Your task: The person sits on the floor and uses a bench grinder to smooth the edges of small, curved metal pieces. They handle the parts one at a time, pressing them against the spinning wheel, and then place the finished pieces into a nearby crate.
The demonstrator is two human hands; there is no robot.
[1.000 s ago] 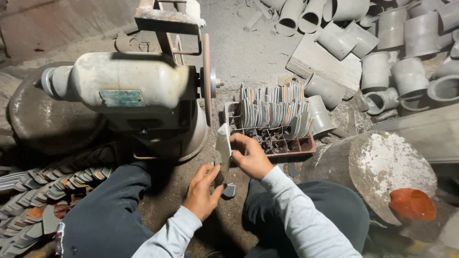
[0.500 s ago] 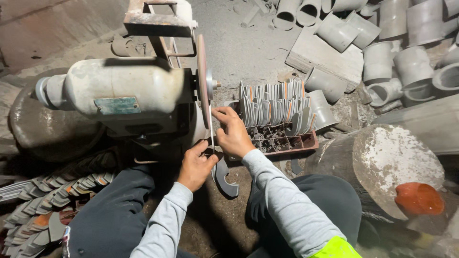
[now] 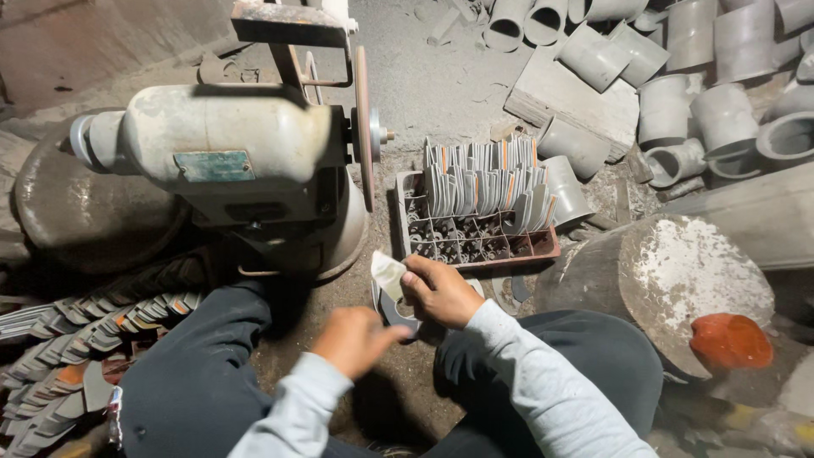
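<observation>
Your right hand (image 3: 441,293) sits just in front of the crate (image 3: 475,246), fingers curled around the upper end of a flat metal blank (image 3: 390,288). The pale tip of the blank sticks up past your thumb, toward the grinder (image 3: 229,161); its dark lower end curves down toward your lap. Your left hand (image 3: 356,339) is just below and to the left of the blank, closed loosely, its fingertips at the blank's lower end. Blur hides whether it really grips the piece or only touches it, so that can't be told.

The crate lies to the right of the grinder, beside the wheel (image 3: 365,127), which stands edge-on to you. The far half of the crate is packed with upright blanks (image 3: 487,182) showing grey and orange edges; the near cells hold small dark bits. To the left of the grinder's base, by your left knee, a fan of finished pieces (image 3: 76,339) lies overlapped on the floor. Behind the crate grey pipe fittings (image 3: 695,93) are heaped, and to its right a round block (image 3: 678,280) rests with an orange lump (image 3: 729,339) at its near edge.
</observation>
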